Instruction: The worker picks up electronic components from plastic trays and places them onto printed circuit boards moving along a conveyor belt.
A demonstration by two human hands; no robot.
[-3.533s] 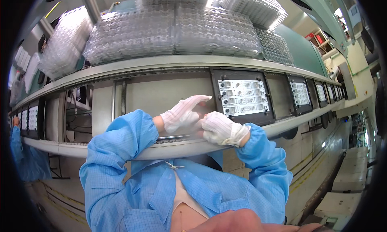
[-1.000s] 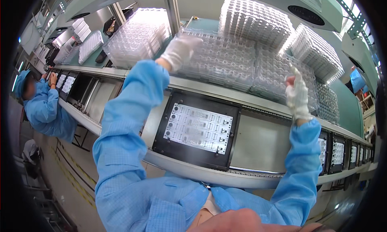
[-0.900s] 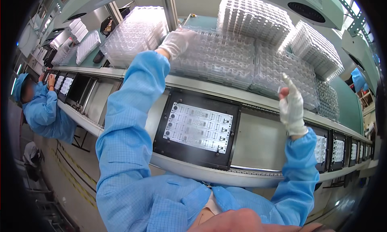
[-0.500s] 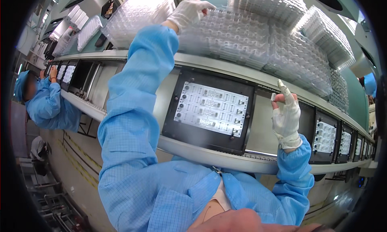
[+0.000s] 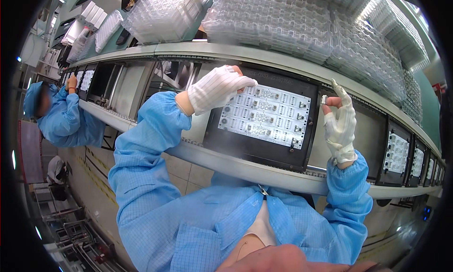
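White board (image 5: 264, 116) lies in a black frame (image 5: 257, 148), toward two o'clock from view centre. Left hand (image 5: 213, 90) at the board's ten o'clock, fingertips bunched narrow over its corner; can't tell if they hold anything or touch it. Right hand (image 5: 339, 132) at three o'clock, thumb and forefinger pinching a small white part (image 5: 324, 99), clear of the board. Probably best: light pinch, part level. Count: two gloved hands, one part visible, one board, four strips, one frame under it.

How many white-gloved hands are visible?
2: the left hand, over the upper left of the white board, and the right hand, right of it, pinching a small white part.
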